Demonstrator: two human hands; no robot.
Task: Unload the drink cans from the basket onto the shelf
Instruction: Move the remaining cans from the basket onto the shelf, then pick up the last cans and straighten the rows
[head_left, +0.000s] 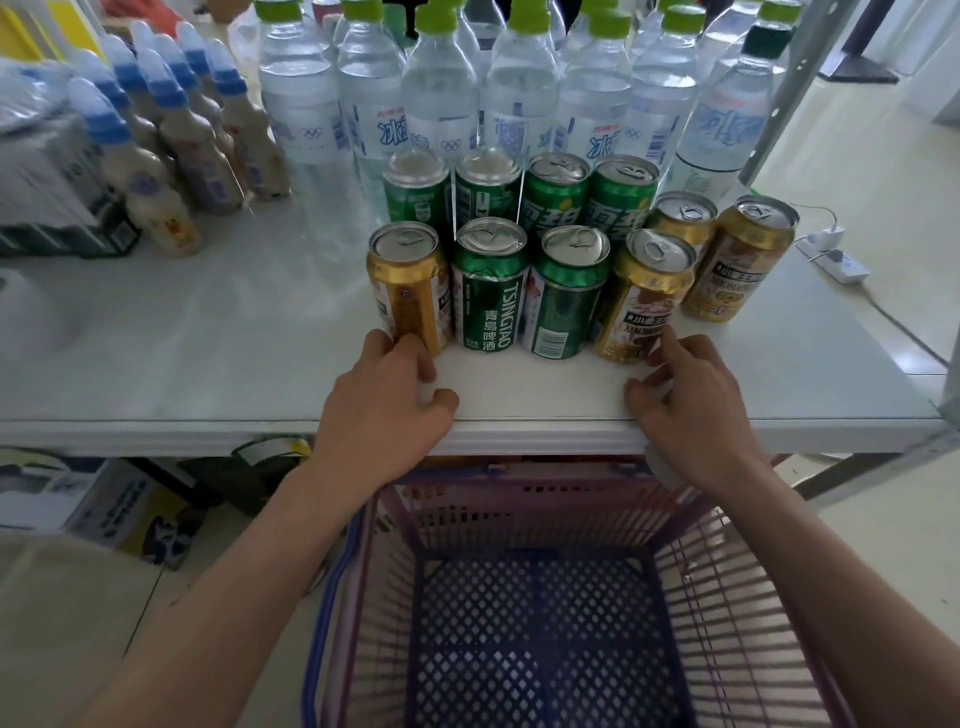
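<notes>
Several drink cans stand upright on the white shelf (208, 364). The front row holds a gold can (410, 286) at the left, two green cans (491, 291) (566, 296), and a gold can (647, 301) at the right. More green and gold cans stand behind them. My left hand (387, 400) rests on the shelf edge, its fingertips touching the base of the left gold can. My right hand (691, 400) touches the base of the right gold can with its fingertips. Below, the pink basket (727, 597) with a blue mesh floor holds nothing.
Water bottles with green caps (441, 88) fill the back of the shelf. Small blue-capped milk drink bottles (176, 150) stand at the back left. A white power strip (836, 260) lies on the floor at the right. Boxes (104, 504) sit under the shelf.
</notes>
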